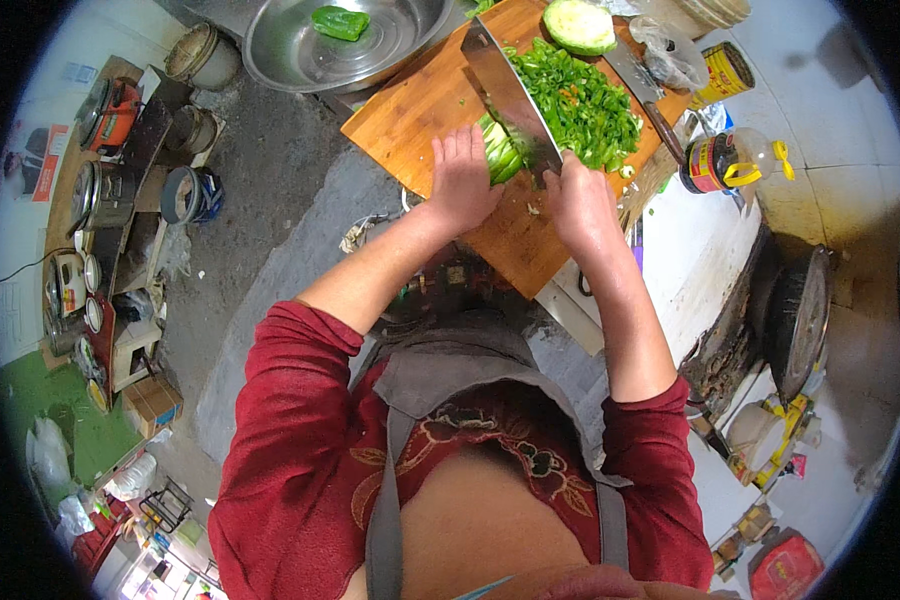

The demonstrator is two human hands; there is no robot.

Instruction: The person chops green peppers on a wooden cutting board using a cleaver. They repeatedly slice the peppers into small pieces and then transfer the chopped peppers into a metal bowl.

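Note:
My right hand point(581, 199) grips the handle of a broad Chinese cleaver point(514, 94), whose blade points away from me across a wooden cutting board point(412, 112). Under my left hand point(461, 180) lies a bundle of sliced green pepper point(501, 154), pressed against the board just left of the blade. To the right of the cleaver spreads a heap of chopped green pepper point(581, 105). Beyond it sits a cut piece of pale green vegetable point(579, 26). A second knife with a dark wooden handle point(664, 131) rests along the board's right side.
A steel basin point(292, 52) holding a piece of green pepper point(341, 24) stands beyond the board's left edge. On the right are a sauce bottle point(720, 161) with a yellow cap, a yellow can point(724, 75) and a plastic bag point(671, 52). A wok point(795, 322) leans farther right.

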